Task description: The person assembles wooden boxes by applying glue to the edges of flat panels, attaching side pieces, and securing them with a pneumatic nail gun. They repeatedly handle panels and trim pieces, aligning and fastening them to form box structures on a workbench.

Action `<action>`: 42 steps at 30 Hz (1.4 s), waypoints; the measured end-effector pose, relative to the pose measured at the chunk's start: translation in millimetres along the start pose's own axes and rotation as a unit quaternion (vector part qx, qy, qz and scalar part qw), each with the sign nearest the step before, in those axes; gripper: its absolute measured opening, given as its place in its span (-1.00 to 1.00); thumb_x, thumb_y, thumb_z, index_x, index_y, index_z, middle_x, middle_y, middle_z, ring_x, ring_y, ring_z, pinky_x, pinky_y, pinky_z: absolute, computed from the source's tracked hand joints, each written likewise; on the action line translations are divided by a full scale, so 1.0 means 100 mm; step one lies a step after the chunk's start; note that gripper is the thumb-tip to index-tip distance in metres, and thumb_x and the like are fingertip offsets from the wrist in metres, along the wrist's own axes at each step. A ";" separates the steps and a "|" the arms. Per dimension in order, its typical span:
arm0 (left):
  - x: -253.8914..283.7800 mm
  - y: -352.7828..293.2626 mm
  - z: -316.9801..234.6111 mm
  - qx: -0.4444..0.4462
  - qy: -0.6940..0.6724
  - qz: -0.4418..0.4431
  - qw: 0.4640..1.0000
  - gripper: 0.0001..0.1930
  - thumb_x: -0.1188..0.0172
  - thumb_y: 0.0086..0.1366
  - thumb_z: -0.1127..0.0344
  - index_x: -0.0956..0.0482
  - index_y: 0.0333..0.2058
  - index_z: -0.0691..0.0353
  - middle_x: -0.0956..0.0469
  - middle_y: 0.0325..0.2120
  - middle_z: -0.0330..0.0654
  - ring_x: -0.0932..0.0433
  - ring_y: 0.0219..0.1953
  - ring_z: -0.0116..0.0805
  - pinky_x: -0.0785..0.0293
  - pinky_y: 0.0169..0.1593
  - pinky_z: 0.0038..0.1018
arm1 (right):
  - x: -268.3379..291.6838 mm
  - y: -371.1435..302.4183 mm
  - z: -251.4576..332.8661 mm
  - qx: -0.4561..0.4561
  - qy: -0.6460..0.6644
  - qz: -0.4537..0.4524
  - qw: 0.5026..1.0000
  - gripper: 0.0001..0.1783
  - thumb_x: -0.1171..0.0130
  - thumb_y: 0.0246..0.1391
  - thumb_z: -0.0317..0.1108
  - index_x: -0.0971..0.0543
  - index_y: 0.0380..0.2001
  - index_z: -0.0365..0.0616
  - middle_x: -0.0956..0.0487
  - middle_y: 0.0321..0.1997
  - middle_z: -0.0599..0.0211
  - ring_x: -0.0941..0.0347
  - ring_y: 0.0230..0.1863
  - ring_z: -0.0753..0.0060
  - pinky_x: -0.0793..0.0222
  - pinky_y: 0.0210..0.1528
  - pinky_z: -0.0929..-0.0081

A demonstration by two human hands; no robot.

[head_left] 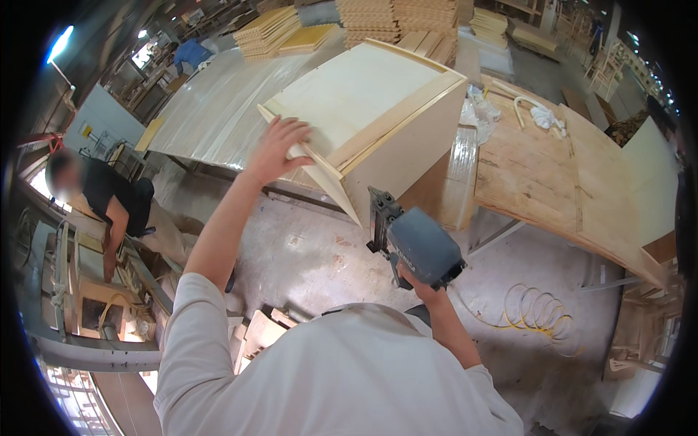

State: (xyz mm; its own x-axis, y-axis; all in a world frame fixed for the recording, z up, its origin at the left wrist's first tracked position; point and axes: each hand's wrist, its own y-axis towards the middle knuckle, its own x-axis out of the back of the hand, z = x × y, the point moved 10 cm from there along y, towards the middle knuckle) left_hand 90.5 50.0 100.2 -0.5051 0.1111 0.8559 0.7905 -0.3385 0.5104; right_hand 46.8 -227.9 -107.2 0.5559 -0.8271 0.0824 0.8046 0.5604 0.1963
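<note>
A large pale wooden box-like cabinet lies at an angle on the plastic-covered table, with a shallow recessed panel facing up. Over its near left edge my left hand is curled, gripping the edge board with the fingers on the inner side and the thumb along the outer side. Below the cabinet's near corner, my right hand is closed round the handle of a dark blue-grey nail gun. The gun's nose points up toward that corner and appears apart from it. Its body hides most of my right fingers.
A coiled yellow air hose hangs at the right above the concrete floor. A wooden worktable stands right of the cabinet. Stacked boards sit at the back. On the left a co-worker leans over a frame holding wood pieces.
</note>
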 end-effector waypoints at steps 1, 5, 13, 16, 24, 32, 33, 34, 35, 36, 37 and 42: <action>-0.01 -0.05 0.18 0.015 0.015 -0.007 1.000 -0.47 -0.36 -0.04 -0.02 -0.51 -0.16 0.17 -0.50 -0.14 -0.15 -0.39 0.03 -0.13 -0.23 0.18 -0.16 | 0.03 -0.06 -0.01 -0.019 0.043 -0.007 0.999 -0.61 -0.30 -0.07 -0.42 -0.52 -0.11 -0.17 -0.56 -0.18 0.27 -0.44 -0.14 0.29 -0.35 -0.05 0.37; -0.10 -0.10 0.43 0.099 -0.048 0.015 0.994 -0.50 -0.40 -0.10 -0.04 -0.48 -0.32 0.20 -0.44 -0.31 -0.14 -0.40 -0.11 -0.07 -0.32 0.00 -0.20 | 0.18 -0.13 0.22 0.021 0.035 -0.043 0.998 -0.85 -0.13 0.09 -0.52 -0.46 -0.24 -0.17 -0.46 -0.40 0.40 -0.37 -0.40 0.54 -0.32 -0.31 0.53; -0.09 -0.25 -0.56 0.198 -0.011 -0.150 0.968 -0.46 -0.45 -0.20 -0.10 -0.47 -0.38 0.15 -0.39 -0.37 -0.21 -0.34 -0.21 -0.16 -0.16 -0.04 -0.26 | 0.46 -0.45 0.12 0.034 -0.105 -0.140 0.984 -0.87 -0.14 0.06 -0.54 -0.48 -0.28 -0.20 -0.48 -0.39 0.35 -0.39 -0.36 0.50 -0.34 -0.26 0.48; -0.19 -0.16 -0.99 0.243 -0.001 -0.199 0.949 -0.48 -0.44 -0.17 -0.10 -0.48 -0.37 0.13 -0.38 -0.35 -0.24 -0.30 -0.20 -0.19 -0.07 -0.02 -0.27 | 0.53 -0.45 0.25 0.055 -0.186 -0.171 0.966 -0.83 -0.19 0.04 -0.51 -0.51 -0.25 -0.23 -0.54 -0.33 0.29 -0.45 -0.29 0.43 -0.37 -0.20 0.42; -0.24 -0.16 -1.16 0.221 0.009 -0.237 0.946 -0.51 -0.41 -0.06 -0.05 -0.48 -0.27 0.13 -0.37 -0.30 -0.25 -0.26 -0.15 -0.22 -0.01 0.01 -0.27 | 0.55 -0.17 0.56 0.065 -0.085 -0.177 0.978 -0.53 -0.13 0.07 -0.48 -0.38 0.09 -0.28 -0.51 0.01 0.21 -0.43 0.03 0.27 -0.34 0.09 0.44; -0.24 -0.13 -1.17 0.207 -0.006 -0.222 0.953 -0.59 -0.38 0.01 0.03 -0.49 -0.27 0.13 -0.38 -0.30 -0.25 -0.26 -0.14 -0.22 -0.02 0.02 -0.26 | 0.47 -0.21 0.56 0.197 -0.315 -0.241 0.897 -0.61 -0.21 -0.01 -0.49 -0.49 -0.05 -0.26 -0.53 -0.04 0.16 -0.45 -0.02 0.21 -0.35 0.03 0.35; -0.25 -0.15 -1.17 0.211 -0.010 -0.217 0.953 -0.61 -0.38 0.02 0.04 -0.50 -0.28 0.13 -0.38 -0.30 -0.25 -0.26 -0.14 -0.22 -0.02 0.02 -0.26 | 0.45 -0.23 0.55 0.191 -0.316 -0.231 0.900 -0.59 -0.20 -0.01 -0.49 -0.48 -0.03 -0.26 -0.52 -0.02 0.16 -0.44 0.01 0.21 -0.34 0.05 0.35; -0.25 -0.17 -1.15 0.216 -0.017 -0.216 0.952 -0.62 -0.37 0.03 0.05 -0.50 -0.28 0.13 -0.38 -0.30 -0.25 -0.27 -0.14 -0.22 -0.03 0.02 -0.27 | 0.44 -0.22 0.54 0.188 -0.315 -0.223 0.903 -0.58 -0.20 -0.02 -0.48 -0.48 -0.02 -0.26 -0.51 0.00 0.15 -0.43 0.04 0.20 -0.33 0.07 0.35; -0.24 -0.18 -1.13 0.220 -0.023 -0.216 0.951 -0.64 -0.37 0.03 0.06 -0.51 -0.29 0.12 -0.39 -0.31 -0.26 -0.27 -0.14 -0.23 -0.03 0.02 -0.27 | 0.45 -0.23 0.55 0.195 -0.330 -0.202 0.901 -0.59 -0.21 -0.02 -0.47 -0.49 -0.04 -0.26 -0.52 -0.01 0.15 -0.42 0.04 0.19 -0.32 0.07 0.33; -0.24 -0.16 -1.09 0.220 -0.029 -0.220 0.950 -0.65 -0.37 0.03 0.07 -0.52 -0.29 0.12 -0.39 -0.31 -0.26 -0.27 -0.13 -0.23 -0.04 0.02 -0.28 | 0.51 -0.22 0.57 0.196 -0.334 -0.200 0.900 -0.61 -0.21 -0.02 -0.47 -0.49 -0.06 -0.26 -0.52 -0.05 0.16 -0.43 0.01 0.21 -0.33 0.05 0.34; -0.24 -0.16 -1.08 0.219 -0.031 -0.220 0.950 -0.67 -0.37 0.03 0.10 -0.52 -0.30 0.12 -0.40 -0.31 -0.27 -0.28 -0.14 -0.23 -0.04 0.01 -0.28 | 0.57 -0.24 0.58 0.194 -0.338 -0.196 0.900 -0.63 -0.21 -0.01 -0.46 -0.50 -0.08 -0.26 -0.53 -0.08 0.18 -0.43 -0.01 0.22 -0.33 0.03 0.34; -0.23 -0.27 -1.06 0.217 -0.056 -0.230 0.947 -0.78 -0.33 0.06 0.20 -0.55 -0.33 0.09 -0.43 -0.33 -0.29 -0.29 -0.14 -0.23 -0.03 0.00 -0.30 | 1.32 -0.53 0.19 -0.022 0.002 -0.289 0.957 -0.82 -0.13 0.10 -0.35 -0.48 -0.31 -0.25 -0.49 -0.46 0.27 -0.42 -0.46 0.42 -0.37 -0.31 0.44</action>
State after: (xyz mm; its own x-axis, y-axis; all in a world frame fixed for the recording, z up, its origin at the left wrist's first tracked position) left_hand 44.4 -43.1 57.9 -0.8098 0.2601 0.5259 0.5762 0.1837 0.7964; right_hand 73.5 -367.3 -88.4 0.0157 -0.9994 -0.0307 0.9860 0.0104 0.1667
